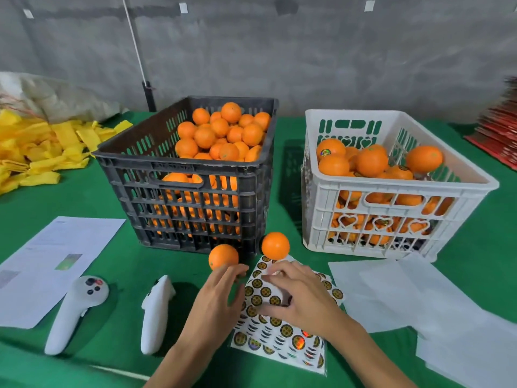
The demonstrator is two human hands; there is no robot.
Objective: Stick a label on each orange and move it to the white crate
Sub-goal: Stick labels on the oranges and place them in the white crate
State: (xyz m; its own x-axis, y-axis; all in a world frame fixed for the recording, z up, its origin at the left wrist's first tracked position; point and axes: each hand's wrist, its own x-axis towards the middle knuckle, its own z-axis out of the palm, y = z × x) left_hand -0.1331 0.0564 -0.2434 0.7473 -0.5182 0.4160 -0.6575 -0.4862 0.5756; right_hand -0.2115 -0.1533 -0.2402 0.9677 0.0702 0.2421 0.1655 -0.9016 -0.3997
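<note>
Two loose oranges lie on the green cloth in front of the black crate (179, 175): one (223, 256) just beyond my left fingertips, the other (275, 245) at the top edge of the sticker sheet (279, 340). My left hand (218, 298) lies with relaxed fingers at the sheet's left edge, just below the nearer orange. My right hand (299, 295) hovers over the sheet with bent fingers, its fingertips pinching at a round label near the sheet's top. The black crate is heaped with oranges. The white crate (391, 191) on the right holds labelled oranges.
Two white handheld controllers (75, 309) (156, 312) lie left of my hands, beside a printed paper (56, 261). White backing sheets (414, 298) spread out on the right. Yellow foam nets (42, 147) pile at the far left, red cartons (500, 130) at the far right.
</note>
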